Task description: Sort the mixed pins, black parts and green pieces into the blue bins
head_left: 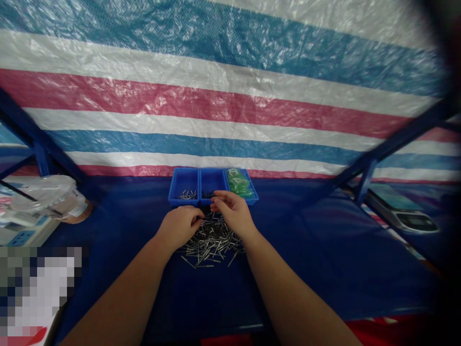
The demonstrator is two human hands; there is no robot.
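Note:
A loose heap of thin metal rivets point(216, 242), silver mixed with darker ones, lies on the blue table. My left hand point(182, 225) is at the heap's left edge, thumb and forefinger pressed together; whatever is between them is too small to make out. Over the heap's far side, my right hand point(234, 211) reaches toward the middle blue bin point(213, 178), its fingers stretched out and apart, with no held piece visible. A few black pieces point(208, 194) lie in that bin, partly hidden by the hand. The left blue bin point(184, 179) contains several silver rivets point(188, 194).
Green plastic packets point(239, 185) fill the right blue bin point(254, 196). A lidded cup point(74, 204) with a straw stands at left, beside a white power strip point(27, 235). A digital scale point(403, 211) sits at right. Blue frame bars point(367, 178) slant along both sides before a striped sheet point(230, 105).

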